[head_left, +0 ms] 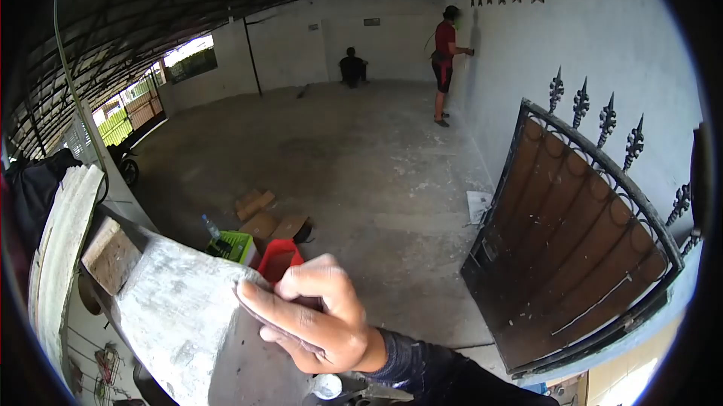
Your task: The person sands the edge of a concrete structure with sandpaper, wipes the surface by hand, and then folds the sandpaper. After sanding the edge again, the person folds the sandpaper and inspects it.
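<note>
My right hand [320, 319] reaches in from the lower right in a dark sleeve [437, 368]. Its fingers are curled and pressed together. One fingertip touches the corner of a pale, rough concrete ledge [177, 300]. What the fingers hold, if anything, is hidden. A worn block [111, 255] sits at the far left end of this ledge. Just beyond the hand stands a red container [279, 257], beside a green basket [239, 246] with a bottle [210, 227]. Below the hand is a small white round object [327, 386]. My left hand is not in view.
A brown metal gate [565, 248] with spikes stands at the right. One person [444, 59] stands at the right wall [572, 37]; another person [352, 68] is low by the back wall. Cardboard [260, 224] lies on the floor [301, 150]. Corrugated sheets [60, 248] lean at the left.
</note>
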Tool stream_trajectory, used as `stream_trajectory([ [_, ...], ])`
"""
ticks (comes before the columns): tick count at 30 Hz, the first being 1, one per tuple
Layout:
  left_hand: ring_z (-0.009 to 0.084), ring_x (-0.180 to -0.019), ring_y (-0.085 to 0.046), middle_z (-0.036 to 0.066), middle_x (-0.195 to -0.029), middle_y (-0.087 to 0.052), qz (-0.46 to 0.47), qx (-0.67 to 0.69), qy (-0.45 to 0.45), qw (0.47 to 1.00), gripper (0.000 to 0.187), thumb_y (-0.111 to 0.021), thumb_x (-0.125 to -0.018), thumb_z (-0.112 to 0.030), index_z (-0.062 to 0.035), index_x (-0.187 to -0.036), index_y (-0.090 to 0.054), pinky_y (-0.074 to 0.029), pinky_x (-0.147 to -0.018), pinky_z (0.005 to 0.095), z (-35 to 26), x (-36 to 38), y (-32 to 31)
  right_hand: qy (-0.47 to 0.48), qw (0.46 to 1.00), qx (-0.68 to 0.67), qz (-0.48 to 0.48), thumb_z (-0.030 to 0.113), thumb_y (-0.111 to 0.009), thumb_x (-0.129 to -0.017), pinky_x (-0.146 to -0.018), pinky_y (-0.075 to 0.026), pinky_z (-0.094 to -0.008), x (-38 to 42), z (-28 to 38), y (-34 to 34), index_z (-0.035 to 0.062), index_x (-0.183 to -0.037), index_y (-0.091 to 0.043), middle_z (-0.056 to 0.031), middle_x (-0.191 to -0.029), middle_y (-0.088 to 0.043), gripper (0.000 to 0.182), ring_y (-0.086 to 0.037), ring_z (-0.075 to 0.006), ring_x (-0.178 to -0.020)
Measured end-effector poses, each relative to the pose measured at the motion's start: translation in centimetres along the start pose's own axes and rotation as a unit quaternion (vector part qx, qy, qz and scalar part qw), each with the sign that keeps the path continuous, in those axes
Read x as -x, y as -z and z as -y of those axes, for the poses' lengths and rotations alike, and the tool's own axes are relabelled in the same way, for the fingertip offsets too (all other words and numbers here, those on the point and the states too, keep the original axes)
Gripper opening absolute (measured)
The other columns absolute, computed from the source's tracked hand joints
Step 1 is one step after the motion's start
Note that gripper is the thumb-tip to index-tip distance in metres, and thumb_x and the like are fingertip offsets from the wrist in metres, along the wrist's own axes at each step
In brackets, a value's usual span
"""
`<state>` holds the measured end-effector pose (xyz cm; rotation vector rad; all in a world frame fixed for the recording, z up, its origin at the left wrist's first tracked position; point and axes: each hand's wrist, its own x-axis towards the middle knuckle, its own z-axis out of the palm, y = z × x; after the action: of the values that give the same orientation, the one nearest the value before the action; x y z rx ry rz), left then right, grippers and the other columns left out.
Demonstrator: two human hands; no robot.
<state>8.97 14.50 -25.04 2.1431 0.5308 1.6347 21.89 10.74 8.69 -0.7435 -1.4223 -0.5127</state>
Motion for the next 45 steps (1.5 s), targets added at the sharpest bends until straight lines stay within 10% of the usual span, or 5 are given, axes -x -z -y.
stream_trajectory([
  [27, 0.0436, -0.093, -0.061, 0.022, -0.106, -0.069, 0.025, -0.219, 0.197, 0.955, 0.027, -0.058, -0.084, -0.001, -0.0008, -0.111, -0.059, -0.047, -0.089, 0.0475, -8.9, 2.2, 7.5, -0.015, 0.999, 0.037, -0.020, 0.003, -0.073, -0.077, -0.073, -0.042, -0.0324, 1.6, -0.4, 0.0, -0.0012, -0.121, -0.068, -0.0084, -0.097, -0.049, 0.044, -0.048, -0.0222, -0.082],
  [29, 0.0424, -0.093, -0.063, 0.023, -0.108, -0.067, -0.001, -0.511, -0.252, 0.822, 0.027, -0.057, -0.087, 0.001, 0.0017, -0.114, -0.056, -0.049, -0.087, 0.0505, -6.8, 2.8, 8.5, -0.030, 0.999, 0.022, -0.026, 0.003, -0.076, -0.074, -0.074, -0.040, -0.0325, 1.2, -0.3, 0.0, 0.0009, -0.122, -0.068, -0.0068, -0.096, -0.050, 0.049, -0.047, -0.0224, -0.083],
  [32, 0.0392, -0.093, -0.063, 0.025, -0.108, -0.066, -0.187, -0.137, 0.014, 0.973, 0.026, -0.054, -0.090, 0.003, -0.0001, -0.116, -0.056, -0.043, -0.090, 0.0601, -7.4, 2.8, 5.2, -0.017, 0.999, 0.033, -0.014, 0.003, -0.075, -0.075, -0.072, -0.041, -0.0330, 2.5, -0.5, 0.3, 0.0011, -0.121, -0.069, -0.0072, -0.096, -0.051, 0.047, -0.047, -0.0224, -0.081],
  [38, 0.0446, -0.106, -0.056, 0.031, -0.122, -0.055, 0.087, -0.544, -0.179, 0.815, 0.050, -0.062, -0.087, 0.000, 0.0016, -0.132, -0.039, -0.040, -0.101, 0.0571, -5.2, 6.0, 8.7, -0.010, 1.000, 0.014, -0.017, 0.000, -0.074, -0.075, -0.070, -0.041, -0.0325, 0.4, -0.7, 0.7, 0.0026, -0.119, -0.070, -0.0062, -0.095, -0.054, 0.044, -0.048, -0.0217, -0.078],
  [45, 0.0380, -0.126, -0.027, 0.023, -0.138, -0.021, -0.146, -0.177, -0.129, 0.965, 0.071, -0.059, -0.080, -0.009, -0.0119, -0.140, -0.022, -0.025, -0.107, 0.0576, -5.8, 1.3, 6.8, -0.032, 0.999, 0.009, -0.009, -0.002, -0.074, -0.075, -0.071, -0.043, -0.0333, 1.4, -0.4, 1.1, 0.0015, -0.118, -0.069, -0.0071, -0.094, -0.054, 0.043, -0.050, -0.0227, -0.080],
])
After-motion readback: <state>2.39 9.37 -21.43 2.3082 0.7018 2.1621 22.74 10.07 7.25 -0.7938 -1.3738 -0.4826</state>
